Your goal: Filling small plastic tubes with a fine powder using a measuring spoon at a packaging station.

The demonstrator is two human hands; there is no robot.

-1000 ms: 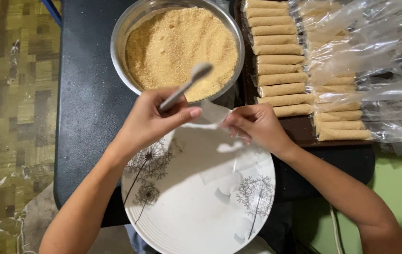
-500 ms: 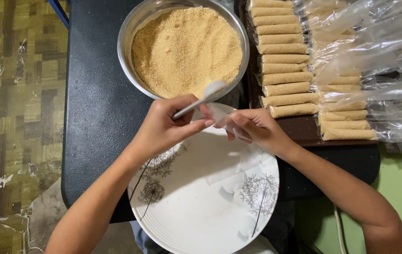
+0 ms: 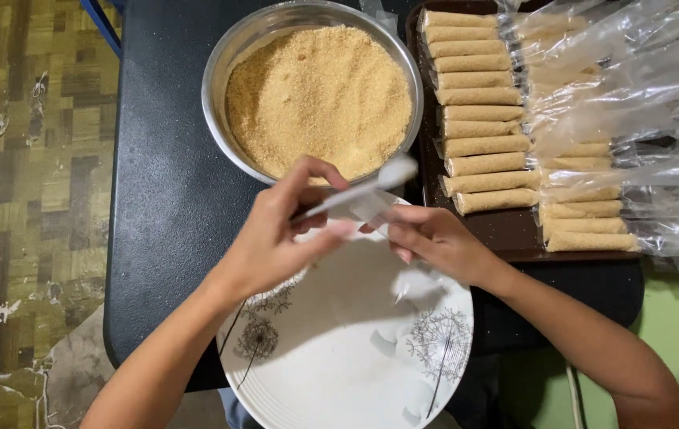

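Observation:
My left hand [image 3: 276, 234] grips a metal spoon [image 3: 371, 183] whose bowl points up-right, near the rim of a steel bowl [image 3: 224, 71] full of brown crumbs [image 3: 316, 95]. My right hand [image 3: 435, 242] pinches a small clear plastic wrapper [image 3: 367, 208] just below the spoon. Both hands hover over the upper edge of a white plate [image 3: 339, 349] with a dandelion print. What the wrapper contains I cannot tell.
A dark tray [image 3: 506, 230] at right carries two columns of crumb-coated rolls [image 3: 482, 119], the right column under clear plastic wrappers [image 3: 625, 87]. Everything stands on a black table [image 3: 157, 199]. Patterned floor [image 3: 22, 199] lies at left, green floor at lower right.
The spoon's handle has tipped flatter, with its bowl swinging right along the steel bowl's rim. Both hands stay together over the plate's top edge.

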